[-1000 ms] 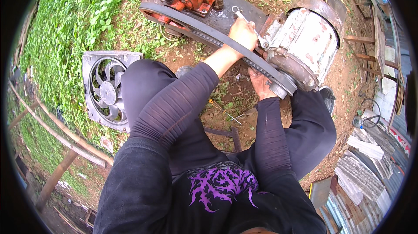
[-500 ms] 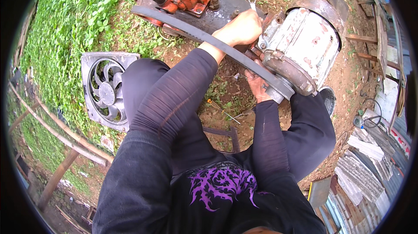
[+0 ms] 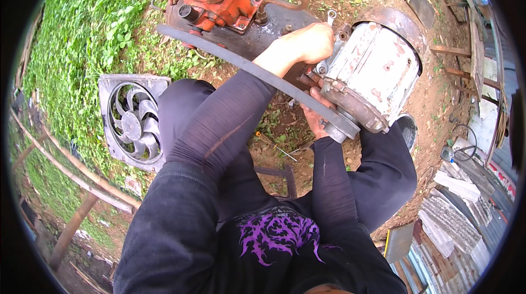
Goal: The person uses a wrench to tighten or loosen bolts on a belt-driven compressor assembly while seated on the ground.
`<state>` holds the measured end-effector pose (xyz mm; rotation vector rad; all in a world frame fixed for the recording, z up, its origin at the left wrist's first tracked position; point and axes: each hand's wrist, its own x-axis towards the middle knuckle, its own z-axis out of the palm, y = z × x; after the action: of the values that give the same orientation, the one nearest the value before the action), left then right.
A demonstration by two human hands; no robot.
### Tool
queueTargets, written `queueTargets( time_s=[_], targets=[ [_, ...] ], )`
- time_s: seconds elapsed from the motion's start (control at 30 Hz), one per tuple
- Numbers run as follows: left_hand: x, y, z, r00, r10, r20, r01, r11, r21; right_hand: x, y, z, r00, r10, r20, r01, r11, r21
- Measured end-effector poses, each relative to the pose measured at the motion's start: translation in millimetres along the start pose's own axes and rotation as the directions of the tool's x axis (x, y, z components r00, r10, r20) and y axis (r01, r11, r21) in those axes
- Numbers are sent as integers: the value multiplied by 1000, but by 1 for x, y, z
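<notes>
My left hand [image 3: 313, 43] is closed in a fist around a wrench [image 3: 331, 16], whose ring end sticks out above the knuckles. The fist sits beside the bolts at the left side of a worn white electric motor [image 3: 378, 64]. Below it, my right hand [image 3: 316, 119] reaches up behind the drive belt [image 3: 246, 65] to the motor's underside. Its fingers look curled there, but belt and motor partly hide them and whatever they grip. The belt runs from the motor's pulley [image 3: 343, 127] toward the orange compressor head [image 3: 219, 9], passing across my left forearm.
The compressor stands on a dark metal tank [image 3: 290, 17]. A radiator fan [image 3: 131, 124] lies in the grass left of my knee. A yellow-handled screwdriver [image 3: 276, 146] is on the soil between my legs. Corrugated sheets [image 3: 455, 234] and wooden planks [image 3: 475, 47] are piled at right.
The view has shifted slightly, so more of the compressor shows. My left fist and the wrench have turned a little at the motor's side; my right hand stays under the motor.
</notes>
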<state>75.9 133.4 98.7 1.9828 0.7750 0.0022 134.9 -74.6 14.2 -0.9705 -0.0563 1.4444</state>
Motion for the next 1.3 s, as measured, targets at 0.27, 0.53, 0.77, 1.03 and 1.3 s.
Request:
queueTargets(
  time_s=[0.27, 0.53, 0.77, 1.03, 1.3],
  targets=[
    [-14, -20, 33, 893, -143, -426, 5, 952, -307, 7, -3, 4, 997, -70, 34, 70, 998, 4],
    [-21, -14, 32, 856, -357, -373, 97, 820, -564, 16, 1, -19, 992, -22, 124, -4, 979, 203],
    [10, -14, 45, 845, -354, -401, 96, 838, -537, 3, -3, 10, 1000, -18, -25, 22, 986, 163],
    [19, -22, 54, 799, -340, -496, 16, 837, -548, -3, -7, 25, 997, -61, -57, 64, 997, 46],
    [18, -16, 53, 829, -349, -436, -77, 702, -708, 0, -7, 23, 996, -58, -62, 65, 991, 113]
  ],
)
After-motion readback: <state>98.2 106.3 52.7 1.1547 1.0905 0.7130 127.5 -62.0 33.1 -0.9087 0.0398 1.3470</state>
